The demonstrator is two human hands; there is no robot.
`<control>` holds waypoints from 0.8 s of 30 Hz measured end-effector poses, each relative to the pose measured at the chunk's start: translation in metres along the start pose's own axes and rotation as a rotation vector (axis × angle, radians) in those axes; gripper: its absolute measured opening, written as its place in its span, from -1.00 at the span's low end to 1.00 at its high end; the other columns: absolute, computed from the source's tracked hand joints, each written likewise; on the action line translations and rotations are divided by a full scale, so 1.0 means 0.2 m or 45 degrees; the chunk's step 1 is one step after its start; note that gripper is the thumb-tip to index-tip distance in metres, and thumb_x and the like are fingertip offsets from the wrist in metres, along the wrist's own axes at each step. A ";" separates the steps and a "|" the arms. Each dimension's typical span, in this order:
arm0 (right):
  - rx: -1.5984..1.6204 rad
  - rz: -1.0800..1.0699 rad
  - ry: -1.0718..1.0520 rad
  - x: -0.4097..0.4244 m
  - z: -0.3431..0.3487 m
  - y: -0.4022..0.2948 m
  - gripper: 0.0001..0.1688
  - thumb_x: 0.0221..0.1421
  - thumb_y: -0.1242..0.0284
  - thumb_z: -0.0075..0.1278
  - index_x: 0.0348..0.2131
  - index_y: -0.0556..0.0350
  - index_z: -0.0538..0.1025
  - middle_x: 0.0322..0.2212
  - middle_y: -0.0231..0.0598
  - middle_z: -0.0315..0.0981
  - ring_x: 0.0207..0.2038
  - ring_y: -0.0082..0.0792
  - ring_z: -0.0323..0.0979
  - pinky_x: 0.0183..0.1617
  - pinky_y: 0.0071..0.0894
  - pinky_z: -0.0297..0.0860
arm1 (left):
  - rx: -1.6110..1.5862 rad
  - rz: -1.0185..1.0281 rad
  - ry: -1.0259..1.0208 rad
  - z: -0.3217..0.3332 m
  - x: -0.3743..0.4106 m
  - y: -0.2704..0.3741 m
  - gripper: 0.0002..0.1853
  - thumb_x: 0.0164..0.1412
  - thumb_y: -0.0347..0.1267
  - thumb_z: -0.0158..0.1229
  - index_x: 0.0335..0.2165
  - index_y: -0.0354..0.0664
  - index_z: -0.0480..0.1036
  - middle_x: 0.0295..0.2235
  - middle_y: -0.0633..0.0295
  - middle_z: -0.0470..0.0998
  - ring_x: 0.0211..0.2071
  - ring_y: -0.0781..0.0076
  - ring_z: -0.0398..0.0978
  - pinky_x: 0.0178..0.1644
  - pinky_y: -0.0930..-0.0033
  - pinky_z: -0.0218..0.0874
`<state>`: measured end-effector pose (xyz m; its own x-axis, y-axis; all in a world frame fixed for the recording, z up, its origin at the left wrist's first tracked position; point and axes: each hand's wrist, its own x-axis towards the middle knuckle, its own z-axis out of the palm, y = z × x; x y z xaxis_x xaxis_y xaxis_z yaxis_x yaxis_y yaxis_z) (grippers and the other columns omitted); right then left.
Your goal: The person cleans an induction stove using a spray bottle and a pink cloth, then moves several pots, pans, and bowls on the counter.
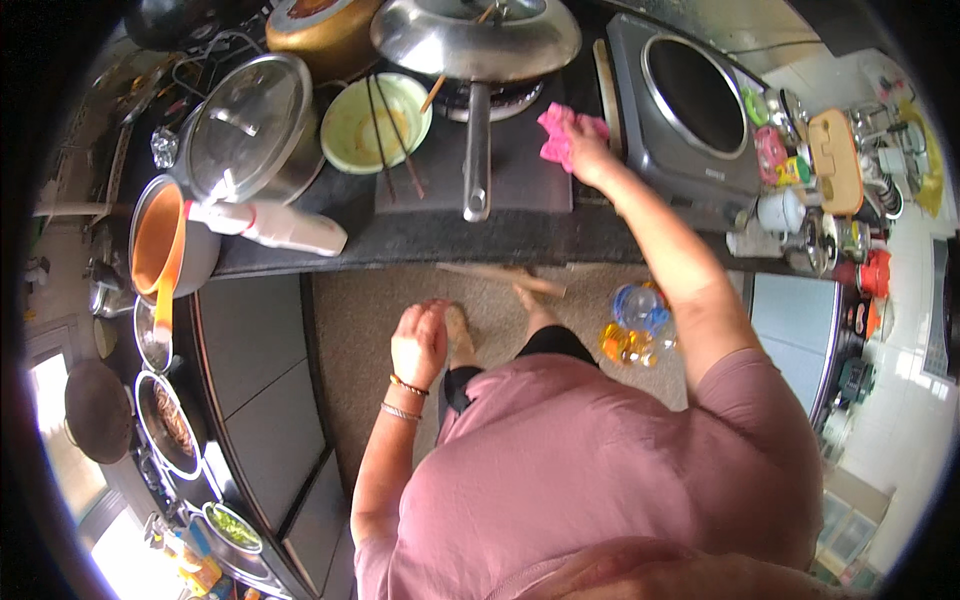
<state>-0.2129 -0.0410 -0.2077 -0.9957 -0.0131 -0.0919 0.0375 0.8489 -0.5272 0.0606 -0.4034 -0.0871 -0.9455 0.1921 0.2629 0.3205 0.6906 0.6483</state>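
My right hand (592, 161) grips a crumpled pink cloth (556, 136) and presses it to the dark worktop, between the pan handle and a grey electric hotplate (694, 112). Left of the cloth, a frying pan's long metal handle (477, 154) points toward me. A domed steel lid (476, 45) covers the pan on the burner. My left hand (420, 341) hangs in front of my body, below the counter edge, with its fingers curled together and nothing visible in them. A pale green bowl (352, 120) with dark chopsticks (379, 131) across it stands left of the pan.
Left on the counter are a glass-lidded pot (251, 124), a white bottle with a red collar (281, 229), and a pot holding an orange ladle (171, 281). Jars and a wooden board (835, 161) crowd the right side. Oil bottles (626, 345) stand on the floor.
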 end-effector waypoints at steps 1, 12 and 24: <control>-0.236 0.021 -0.027 0.03 0.02 -0.13 -0.44 0.11 0.27 -0.36 0.12 -0.13 0.05 0.08 0.13 -0.10 0.08 0.07 0.03 0.11 -0.01 0.05 | 0.013 0.028 0.054 0.05 0.05 0.04 -0.74 -0.13 -0.60 0.00 -0.34 -0.24 0.40 -0.36 0.12 0.46 -0.37 0.17 0.42 -0.29 0.31 0.29; -0.340 -0.275 -0.362 0.52 -0.67 -0.46 -0.68 -0.23 0.51 -0.02 -0.34 0.25 0.40 -0.36 0.03 0.42 -0.30 -0.11 0.43 -0.25 -0.26 0.35 | 0.214 -0.076 0.159 0.56 0.60 0.19 -0.72 -0.15 -0.54 0.05 -0.33 -0.17 0.40 -0.32 0.20 0.40 -0.30 0.19 0.35 -0.25 0.27 0.20; 0.285 0.032 -0.500 1.34 -0.97 -0.45 -0.58 -0.10 0.55 -0.10 -0.14 0.05 0.34 -0.37 -0.26 0.39 -0.37 -0.40 0.39 -0.39 -0.35 0.38 | 0.260 -0.445 0.236 0.61 0.71 0.17 -0.69 -0.05 -0.41 0.07 -0.23 -0.14 0.36 -0.27 0.11 0.33 -0.28 0.13 0.36 -0.25 0.26 0.24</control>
<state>-0.4995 -0.0192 -0.0204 -0.8881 -0.2302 -0.3979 0.1215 0.7172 -0.6862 -0.0698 -0.2676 -0.1138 -0.9629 -0.1926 0.1888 -0.0518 0.8191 0.5713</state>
